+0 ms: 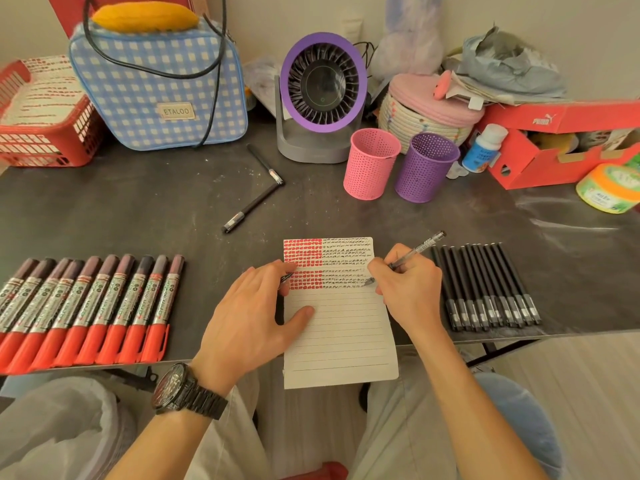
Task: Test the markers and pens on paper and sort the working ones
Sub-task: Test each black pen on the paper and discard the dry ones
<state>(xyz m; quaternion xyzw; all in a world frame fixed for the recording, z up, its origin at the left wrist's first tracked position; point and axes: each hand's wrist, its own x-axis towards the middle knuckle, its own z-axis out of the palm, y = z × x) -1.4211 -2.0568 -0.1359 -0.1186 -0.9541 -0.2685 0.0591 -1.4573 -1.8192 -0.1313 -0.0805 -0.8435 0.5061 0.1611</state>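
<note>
At the bench's [346,216] front edge, the right hand [408,292] pinches a likely light, stiff, slick pen [420,249] low on its barrel, tip on flimsy paper [339,341] which the left hand [249,317] steadies, fingers [277,268] seemingly pinching its cap [286,277].

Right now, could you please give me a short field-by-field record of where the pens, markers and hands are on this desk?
right hand: grips a clear pen, tip on the lined paper
left hand: rests on the paper, pinching a small dark cap
paper: top lines filled with red and black test marks
red markers: a row left of the paper
black pens: a row right of the paper
loose black pens: two, lying behind the paper
cups: pink cup and purple cup, upright, no pens sticking out
</note>
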